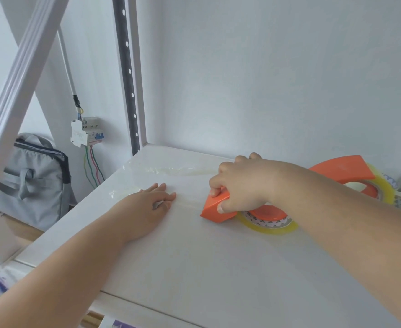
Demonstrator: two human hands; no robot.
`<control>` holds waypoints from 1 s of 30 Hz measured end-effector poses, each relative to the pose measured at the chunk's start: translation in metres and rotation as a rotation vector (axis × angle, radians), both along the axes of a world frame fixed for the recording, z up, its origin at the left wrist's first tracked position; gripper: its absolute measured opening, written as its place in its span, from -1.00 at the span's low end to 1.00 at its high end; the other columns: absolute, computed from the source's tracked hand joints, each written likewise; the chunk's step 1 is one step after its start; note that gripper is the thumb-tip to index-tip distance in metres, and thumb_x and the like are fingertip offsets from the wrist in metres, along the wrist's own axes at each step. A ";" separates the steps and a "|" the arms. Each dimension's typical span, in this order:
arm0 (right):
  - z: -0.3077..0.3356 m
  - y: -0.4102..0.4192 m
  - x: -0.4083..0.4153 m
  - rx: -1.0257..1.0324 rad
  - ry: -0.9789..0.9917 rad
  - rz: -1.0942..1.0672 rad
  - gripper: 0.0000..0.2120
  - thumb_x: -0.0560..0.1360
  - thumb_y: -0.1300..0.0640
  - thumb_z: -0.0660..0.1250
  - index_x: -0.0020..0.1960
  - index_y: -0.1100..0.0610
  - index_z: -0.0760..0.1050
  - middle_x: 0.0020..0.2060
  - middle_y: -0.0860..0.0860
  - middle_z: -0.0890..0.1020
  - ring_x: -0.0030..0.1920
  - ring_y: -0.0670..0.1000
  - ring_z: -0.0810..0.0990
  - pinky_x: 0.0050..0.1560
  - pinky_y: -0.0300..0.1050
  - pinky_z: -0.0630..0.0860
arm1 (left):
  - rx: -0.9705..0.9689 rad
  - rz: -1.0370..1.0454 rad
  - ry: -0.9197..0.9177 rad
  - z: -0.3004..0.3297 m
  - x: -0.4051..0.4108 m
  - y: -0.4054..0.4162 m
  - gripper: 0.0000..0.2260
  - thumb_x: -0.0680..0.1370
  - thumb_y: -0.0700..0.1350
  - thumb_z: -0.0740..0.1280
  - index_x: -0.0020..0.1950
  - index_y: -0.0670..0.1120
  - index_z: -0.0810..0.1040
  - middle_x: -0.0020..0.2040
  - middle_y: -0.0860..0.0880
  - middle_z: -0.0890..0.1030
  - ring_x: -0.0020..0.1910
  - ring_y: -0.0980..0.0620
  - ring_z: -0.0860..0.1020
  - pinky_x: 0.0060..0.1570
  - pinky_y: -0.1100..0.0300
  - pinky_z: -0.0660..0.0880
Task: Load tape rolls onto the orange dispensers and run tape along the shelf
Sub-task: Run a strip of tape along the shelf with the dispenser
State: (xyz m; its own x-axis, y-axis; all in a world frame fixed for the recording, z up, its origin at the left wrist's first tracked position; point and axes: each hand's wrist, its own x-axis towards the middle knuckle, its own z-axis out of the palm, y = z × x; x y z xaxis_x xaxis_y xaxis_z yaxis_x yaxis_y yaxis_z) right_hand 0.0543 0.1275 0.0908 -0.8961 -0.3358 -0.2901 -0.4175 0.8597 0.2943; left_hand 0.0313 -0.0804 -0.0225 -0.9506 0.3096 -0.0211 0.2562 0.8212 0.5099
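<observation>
Tape (190,204) lay stretched along the shelf (194,268); the left hand (147,204) pressed it flat with straight fingers; the right hand (239,185) gripped the loaded orange dispenser (214,209), best dragged low, steadily rightward, keeping tension to avoid wrinkles.

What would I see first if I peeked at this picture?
Two bright orange dispensers: the right hand grips the near dispenser in the middle of the white shelf, and the far dispenser sits behind that arm. The left hand presses flat on a clear tape strip on the shelf.
</observation>
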 end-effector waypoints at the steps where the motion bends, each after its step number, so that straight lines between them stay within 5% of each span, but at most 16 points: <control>1: 0.000 0.000 0.000 -0.002 0.001 -0.003 -0.67 0.51 -0.20 0.19 0.26 -0.24 0.37 0.24 -0.10 0.38 0.17 0.06 0.29 0.12 -0.03 0.21 | -0.004 0.005 -0.004 0.001 0.000 0.001 -0.67 0.64 0.00 0.08 0.38 0.21 0.35 0.52 0.22 0.11 0.49 0.29 0.00 0.38 0.37 -0.11; 5: 0.001 0.003 0.002 -0.010 -0.001 -0.011 -0.66 0.51 -0.20 0.19 0.28 -0.24 0.36 0.25 -0.10 0.37 0.16 0.07 0.27 0.07 -0.06 0.19 | 0.015 0.167 -0.014 0.006 -0.001 0.010 -0.62 0.61 0.15 0.09 0.40 0.14 0.37 0.50 0.20 0.19 0.48 0.17 0.17 0.34 0.23 0.14; 7: 0.002 0.003 0.002 -0.001 0.002 -0.001 -0.66 0.51 -0.20 0.19 0.28 -0.24 0.36 0.26 -0.09 0.38 0.17 0.07 0.28 0.08 -0.05 0.19 | 0.044 0.260 -0.011 0.006 -0.004 0.016 -0.68 0.59 0.14 0.16 0.25 0.08 0.53 0.43 0.20 0.34 0.41 0.11 0.33 0.24 0.20 0.26; 9: 0.002 0.002 0.003 0.009 -0.003 0.002 -0.66 0.52 -0.19 0.19 0.28 -0.23 0.35 0.26 -0.09 0.37 0.08 0.05 0.24 0.03 -0.09 0.17 | 0.046 0.341 -0.001 0.008 -0.011 0.023 -0.73 0.54 0.15 0.24 -0.10 0.01 0.62 0.15 0.19 0.53 0.11 0.05 0.54 0.01 0.20 0.41; 12: 0.002 -0.002 0.002 0.035 -0.013 0.012 -0.67 0.53 -0.17 0.19 0.29 -0.22 0.36 0.25 -0.09 0.38 0.01 0.04 0.18 -0.06 -0.10 0.14 | -0.009 0.402 0.051 0.009 -0.018 0.031 -0.70 0.46 0.17 0.33 -0.22 -0.07 0.58 -0.21 0.09 0.57 -0.24 0.04 0.52 -0.28 0.20 0.40; 22: 0.000 0.002 -0.002 0.065 -0.037 0.030 -0.67 0.50 -0.16 0.22 0.26 -0.21 0.38 0.22 -0.06 0.38 0.10 0.08 0.26 0.16 0.02 0.20 | 0.010 0.417 0.125 0.002 -0.012 0.028 -0.75 0.41 0.21 0.36 -0.29 0.06 0.52 -0.28 0.11 0.55 -0.23 0.12 0.51 -0.26 0.19 0.44; 30: -0.001 0.011 -0.001 0.069 -0.040 0.032 -0.67 0.49 -0.16 0.25 0.25 -0.22 0.37 0.21 -0.06 0.37 0.02 0.05 0.19 0.13 0.01 0.19 | 0.000 0.419 0.130 0.002 -0.012 0.028 -0.76 0.43 0.22 0.34 -0.30 0.08 0.50 -0.27 0.13 0.54 -0.22 0.11 0.50 -0.28 0.21 0.40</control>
